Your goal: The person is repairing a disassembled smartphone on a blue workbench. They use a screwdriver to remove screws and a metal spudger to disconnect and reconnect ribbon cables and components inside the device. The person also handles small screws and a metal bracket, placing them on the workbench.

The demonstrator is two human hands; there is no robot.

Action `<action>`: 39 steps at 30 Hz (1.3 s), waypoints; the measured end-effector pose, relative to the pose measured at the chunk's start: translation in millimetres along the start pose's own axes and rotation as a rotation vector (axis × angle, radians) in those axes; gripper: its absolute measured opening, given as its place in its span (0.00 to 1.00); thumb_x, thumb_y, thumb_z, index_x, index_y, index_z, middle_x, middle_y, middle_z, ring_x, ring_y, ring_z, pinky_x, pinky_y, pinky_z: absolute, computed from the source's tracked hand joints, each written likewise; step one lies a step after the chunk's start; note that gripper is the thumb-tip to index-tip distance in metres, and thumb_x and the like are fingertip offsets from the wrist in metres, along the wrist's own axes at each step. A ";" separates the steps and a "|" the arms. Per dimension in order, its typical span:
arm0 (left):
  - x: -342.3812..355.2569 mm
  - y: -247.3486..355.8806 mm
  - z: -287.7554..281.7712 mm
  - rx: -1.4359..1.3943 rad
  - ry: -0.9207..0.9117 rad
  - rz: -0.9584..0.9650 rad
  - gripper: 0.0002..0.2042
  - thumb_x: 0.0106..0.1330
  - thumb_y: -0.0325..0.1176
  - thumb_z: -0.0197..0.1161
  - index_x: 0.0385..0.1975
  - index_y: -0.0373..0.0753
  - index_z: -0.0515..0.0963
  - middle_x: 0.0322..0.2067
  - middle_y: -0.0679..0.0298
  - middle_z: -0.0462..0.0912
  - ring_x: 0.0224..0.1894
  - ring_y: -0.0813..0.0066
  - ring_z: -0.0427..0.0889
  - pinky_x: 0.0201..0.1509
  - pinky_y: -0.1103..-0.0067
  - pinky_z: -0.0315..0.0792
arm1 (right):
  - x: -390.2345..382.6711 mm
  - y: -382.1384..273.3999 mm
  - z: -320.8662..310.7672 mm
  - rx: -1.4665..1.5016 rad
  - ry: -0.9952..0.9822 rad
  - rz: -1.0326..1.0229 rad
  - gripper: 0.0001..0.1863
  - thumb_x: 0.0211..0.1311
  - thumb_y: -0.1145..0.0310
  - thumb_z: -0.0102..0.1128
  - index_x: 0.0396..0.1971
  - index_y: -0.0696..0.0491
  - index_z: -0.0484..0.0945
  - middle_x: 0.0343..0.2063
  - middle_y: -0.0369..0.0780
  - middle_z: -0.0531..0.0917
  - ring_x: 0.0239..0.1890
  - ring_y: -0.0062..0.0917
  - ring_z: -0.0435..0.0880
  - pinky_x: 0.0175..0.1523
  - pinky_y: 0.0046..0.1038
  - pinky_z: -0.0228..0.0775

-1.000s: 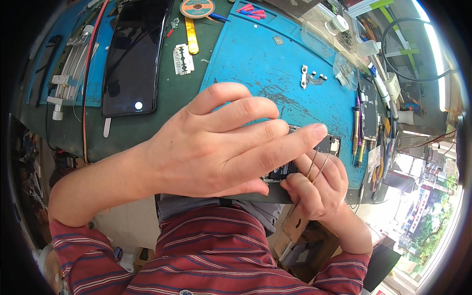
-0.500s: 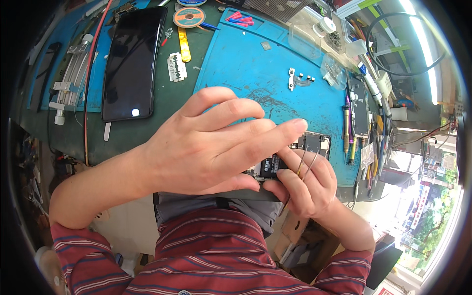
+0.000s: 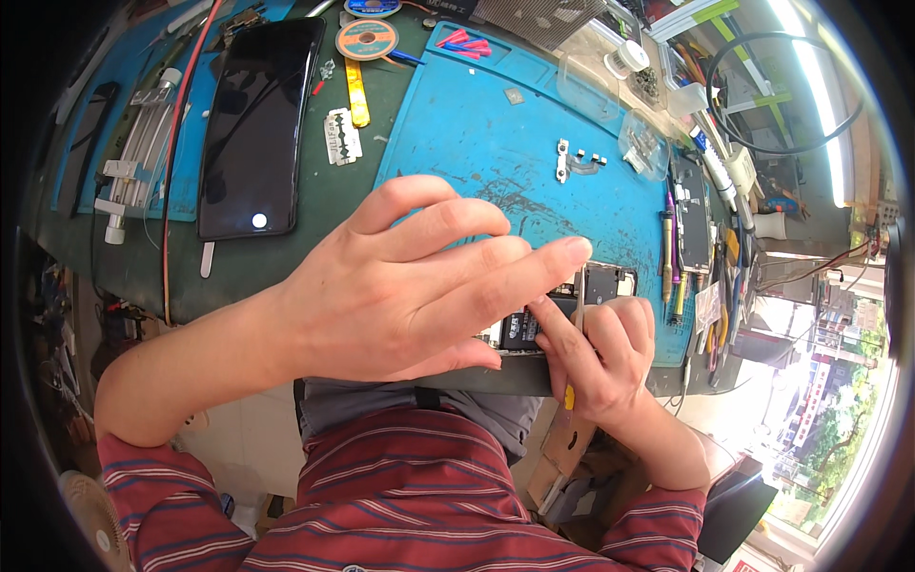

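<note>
An opened phone (image 3: pixel 610 282) lies near the front edge of the blue mat, its inner parts bare and a black battery (image 3: pixel 519 329) showing between my hands. My left hand (image 3: pixel 429 276) is over its left part, fingers spread and thumb apart, with nothing seen in it; it hides much of the phone. In my right hand (image 3: pixel 610 357) is a pair of tweezers (image 3: pixel 580 291), standing nearly upright over the phone, a yellow part (image 3: pixel 570 397) showing below the fingers. My right index finger rests by the battery.
On the left lies a large dark phone (image 3: pixel 259 124) beside a metal clamp (image 3: pixel 133 157). A razor blade (image 3: pixel 343 136) and wire spool (image 3: pixel 367 40) are farther back. A small metal part (image 3: pixel 579 160) is on the blue mat (image 3: pixel 448 124). Screwdrivers (image 3: pixel 669 243) line the right.
The tweezers have turned from a slant, tips apart, to nearly upright. My right fingers have shifted along with them. My left hand has barely moved.
</note>
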State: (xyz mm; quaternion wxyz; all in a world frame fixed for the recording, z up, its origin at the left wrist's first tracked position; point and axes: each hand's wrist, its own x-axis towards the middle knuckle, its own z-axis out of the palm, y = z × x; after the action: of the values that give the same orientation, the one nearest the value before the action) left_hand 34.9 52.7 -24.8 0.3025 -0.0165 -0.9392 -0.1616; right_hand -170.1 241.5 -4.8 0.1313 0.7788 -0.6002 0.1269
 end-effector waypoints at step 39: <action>24.3 19.5 -12.1 -0.144 -0.261 -0.149 0.47 0.49 0.39 0.84 0.73 0.39 0.69 0.61 0.56 0.74 0.61 0.51 0.73 0.67 0.61 0.66 | -117.2 118.0 -66.4 -0.420 -0.028 0.562 0.23 0.57 0.83 0.59 0.53 0.54 0.85 0.46 0.41 0.86 0.51 0.38 0.83 0.59 0.37 0.74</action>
State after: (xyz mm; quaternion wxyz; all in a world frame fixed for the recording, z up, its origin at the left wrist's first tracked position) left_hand 24.4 65.7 4.1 0.1634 0.0109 -0.9551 -0.2469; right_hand -316.0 341.9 21.8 0.2402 0.5410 -0.8057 0.0213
